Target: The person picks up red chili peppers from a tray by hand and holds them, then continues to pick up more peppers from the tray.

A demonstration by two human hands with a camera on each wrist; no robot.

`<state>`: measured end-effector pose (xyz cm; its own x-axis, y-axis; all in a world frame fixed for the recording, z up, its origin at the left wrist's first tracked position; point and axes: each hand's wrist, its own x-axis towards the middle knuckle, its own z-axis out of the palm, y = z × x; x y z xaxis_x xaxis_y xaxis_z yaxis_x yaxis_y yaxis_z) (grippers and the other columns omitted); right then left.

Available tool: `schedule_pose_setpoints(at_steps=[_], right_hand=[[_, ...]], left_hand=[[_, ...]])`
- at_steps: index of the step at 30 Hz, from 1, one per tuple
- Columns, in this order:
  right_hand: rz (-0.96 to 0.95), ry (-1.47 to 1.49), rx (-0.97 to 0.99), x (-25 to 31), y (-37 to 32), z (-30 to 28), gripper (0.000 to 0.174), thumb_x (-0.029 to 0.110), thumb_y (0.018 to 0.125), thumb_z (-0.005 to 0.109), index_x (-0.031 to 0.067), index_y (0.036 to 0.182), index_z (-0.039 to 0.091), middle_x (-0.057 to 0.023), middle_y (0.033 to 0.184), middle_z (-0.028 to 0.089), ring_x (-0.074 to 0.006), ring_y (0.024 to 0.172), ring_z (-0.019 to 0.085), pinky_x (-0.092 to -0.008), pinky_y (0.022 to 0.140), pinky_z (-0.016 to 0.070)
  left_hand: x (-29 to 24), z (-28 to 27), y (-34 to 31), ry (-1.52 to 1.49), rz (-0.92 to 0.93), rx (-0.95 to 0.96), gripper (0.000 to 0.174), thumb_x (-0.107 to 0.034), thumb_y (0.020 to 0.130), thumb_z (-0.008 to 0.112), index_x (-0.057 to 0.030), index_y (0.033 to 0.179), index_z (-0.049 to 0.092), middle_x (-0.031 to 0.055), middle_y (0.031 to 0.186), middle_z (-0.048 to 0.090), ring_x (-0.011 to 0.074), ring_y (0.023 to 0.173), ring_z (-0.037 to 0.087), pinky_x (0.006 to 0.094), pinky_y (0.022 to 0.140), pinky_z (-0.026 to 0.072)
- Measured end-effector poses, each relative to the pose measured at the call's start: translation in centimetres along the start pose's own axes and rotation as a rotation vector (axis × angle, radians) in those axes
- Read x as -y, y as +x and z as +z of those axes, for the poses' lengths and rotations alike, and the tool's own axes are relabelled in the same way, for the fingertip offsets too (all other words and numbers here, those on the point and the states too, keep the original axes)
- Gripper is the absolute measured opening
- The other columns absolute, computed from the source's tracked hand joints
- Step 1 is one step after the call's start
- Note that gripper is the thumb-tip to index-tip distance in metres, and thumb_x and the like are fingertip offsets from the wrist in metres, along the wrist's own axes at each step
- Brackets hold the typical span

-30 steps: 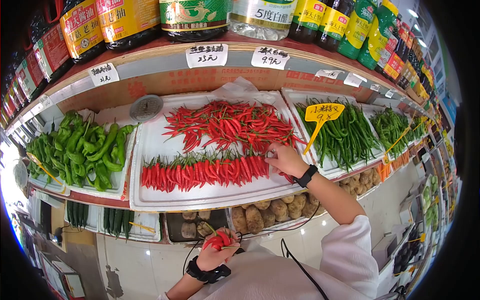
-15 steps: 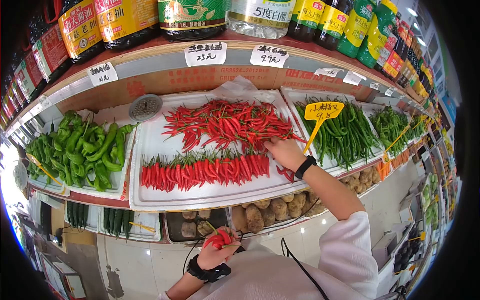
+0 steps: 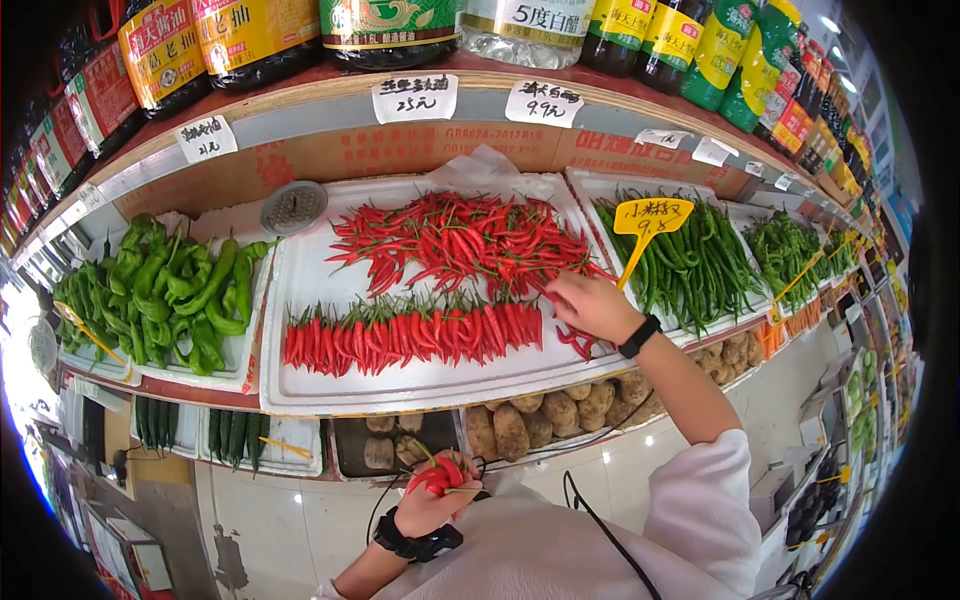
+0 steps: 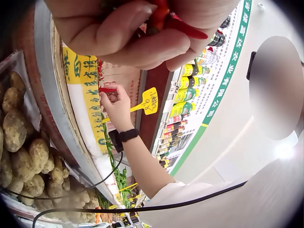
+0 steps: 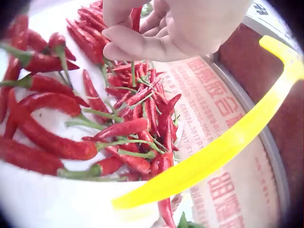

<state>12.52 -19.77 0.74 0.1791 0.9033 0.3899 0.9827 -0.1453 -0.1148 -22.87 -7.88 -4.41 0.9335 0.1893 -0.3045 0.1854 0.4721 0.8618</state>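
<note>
Red chilies fill a white foam tray [image 3: 330,391]: a loose heap [image 3: 460,235] at the back and an upright, tightly packed row [image 3: 410,335] in front. My right hand [image 3: 597,305] is over the tray's right side, at the heap's edge. In the right wrist view the right hand [image 5: 175,28] pinches one red chili [image 5: 136,20] between thumb and fingers, its green stem pointing down. A few loose chilies [image 3: 575,342] lie below that hand. My left hand [image 3: 428,505], low in front of the body, grips several red chilies [image 3: 440,474].
A yellow price sign [image 3: 650,218] stands just right of the right hand, beside long green chilies [image 3: 695,265]. Green peppers [image 3: 165,290] and a round metal drain cover [image 3: 294,208] are at the left. Potatoes [image 3: 550,415] lie below; bottles [image 3: 390,30] stand on the shelf above.
My right hand has shifted a little right from where it was half a second ago. The left hand keeps its grip on its chilies in nearly the same place.
</note>
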Motion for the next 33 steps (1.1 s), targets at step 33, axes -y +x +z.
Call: schedule_pose_setpoints(at_steps=[33], right_hand=[[0.280, 0.127, 0.026, -1.0, 2.4, 4.0, 0.008, 0.005, 0.082, 0.060, 0.0022, 0.088, 0.062, -0.0142, 0.097, 0.061, -0.0365, 0.088, 0.061, -0.0433, 0.073, 0.0509]], left_hand=[[0.1, -0.1, -0.4, 0.000, -0.056, 0.029, 0.018, -0.002, 0.086, 0.066, -0.0032, 0.096, 0.051, 0.0028, 0.084, 0.056, 0.0073, 0.053, 0.051, 0.0217, 0.046, 0.0396]])
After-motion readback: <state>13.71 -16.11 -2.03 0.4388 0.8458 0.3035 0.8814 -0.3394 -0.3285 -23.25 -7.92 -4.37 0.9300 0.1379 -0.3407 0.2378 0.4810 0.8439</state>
